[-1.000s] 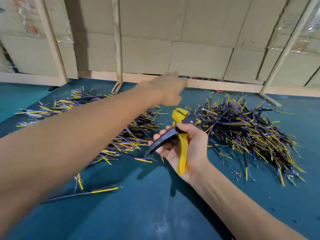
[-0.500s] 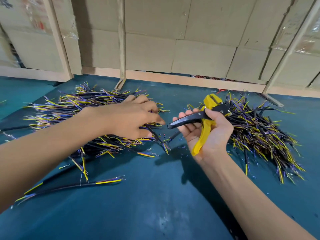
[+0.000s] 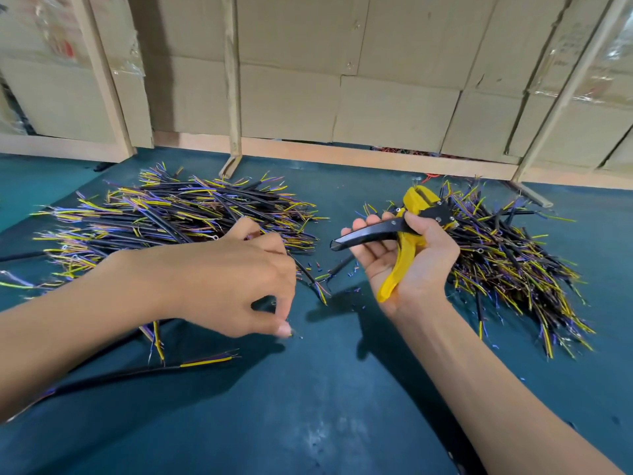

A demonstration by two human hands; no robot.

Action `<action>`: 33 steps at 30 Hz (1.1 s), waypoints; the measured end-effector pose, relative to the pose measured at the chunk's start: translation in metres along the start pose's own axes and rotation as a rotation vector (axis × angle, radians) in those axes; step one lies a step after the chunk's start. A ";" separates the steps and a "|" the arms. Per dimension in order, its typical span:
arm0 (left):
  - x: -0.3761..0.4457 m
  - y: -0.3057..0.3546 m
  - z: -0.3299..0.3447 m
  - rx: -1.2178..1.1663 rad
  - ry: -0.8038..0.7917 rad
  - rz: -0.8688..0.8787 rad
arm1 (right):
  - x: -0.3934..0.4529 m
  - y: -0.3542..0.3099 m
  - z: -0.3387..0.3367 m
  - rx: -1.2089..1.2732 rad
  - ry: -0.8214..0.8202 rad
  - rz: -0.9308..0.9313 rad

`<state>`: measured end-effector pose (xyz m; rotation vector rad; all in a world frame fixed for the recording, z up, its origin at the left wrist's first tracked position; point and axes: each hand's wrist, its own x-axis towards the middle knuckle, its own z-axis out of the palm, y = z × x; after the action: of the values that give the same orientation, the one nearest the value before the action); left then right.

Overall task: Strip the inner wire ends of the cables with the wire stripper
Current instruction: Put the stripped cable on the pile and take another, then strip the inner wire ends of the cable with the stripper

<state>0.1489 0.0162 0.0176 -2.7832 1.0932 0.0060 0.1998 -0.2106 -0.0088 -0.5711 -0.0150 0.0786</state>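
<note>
Right hand (image 3: 404, 265) grips the wire stripper (image 3: 407, 234) with its handles spread, left hand (image 3: 236, 279) pinches downward near the left cable pile (image 3: 171, 217) — contents not discernible — where cables look light and limp, best held by the black jacket just behind the coloured ends.

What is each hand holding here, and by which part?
Right hand holds the wire stripper by its handles. Left hand seems to pinch something tiny; unclear what.
</note>
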 end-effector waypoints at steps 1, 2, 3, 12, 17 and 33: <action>-0.003 0.000 0.000 -0.027 -0.024 0.005 | 0.000 0.000 0.000 0.000 0.002 0.000; -0.005 0.002 -0.001 -0.046 -0.072 -0.003 | 0.000 0.000 0.000 0.000 0.004 0.000; -0.005 0.004 0.000 -0.041 -0.125 -0.014 | 0.000 0.000 0.000 0.001 0.007 -0.001; 0.008 0.024 -0.039 -1.260 1.021 0.056 | -0.003 -0.005 0.002 -0.101 -0.086 0.069; 0.033 0.029 -0.009 -1.452 0.819 -0.313 | -0.005 0.005 0.004 -0.433 -0.205 0.061; 0.025 0.035 0.021 -1.594 0.713 -0.290 | -0.007 0.001 0.003 -0.659 -0.376 -0.100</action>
<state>0.1452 -0.0231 -0.0092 -4.6288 0.9118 -0.2935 0.1922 -0.2089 -0.0065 -1.2061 -0.4482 0.0822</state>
